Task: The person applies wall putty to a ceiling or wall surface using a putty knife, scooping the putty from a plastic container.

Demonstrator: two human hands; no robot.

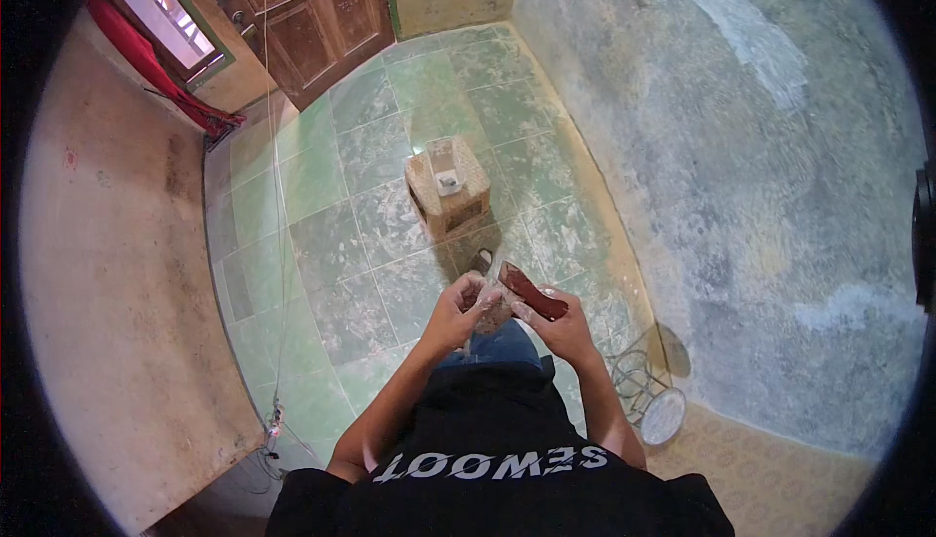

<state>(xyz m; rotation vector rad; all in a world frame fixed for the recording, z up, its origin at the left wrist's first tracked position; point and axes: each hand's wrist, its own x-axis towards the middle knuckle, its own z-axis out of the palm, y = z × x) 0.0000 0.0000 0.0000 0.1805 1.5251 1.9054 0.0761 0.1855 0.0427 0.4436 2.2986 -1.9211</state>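
The dark red, curved piece (534, 295) is in front of the person's body, above the floor, slanting from far left to near right. The right grip (567, 330) pinches its near right end between thumb and fingers. Just beside its far left end, the left grip (456, 311) is curled, its fingers close to something pale; whether they are pressed on it I cannot tell. Farther off, a patterned box (450, 207) stands on the green tiled floor (336, 259), bearing a clear container (448, 183). To the near right is a round metal-framed stool (663, 416), by the patchy grey wall (741, 215). Far left are a brown door (327, 20) and red curtain (146, 59).
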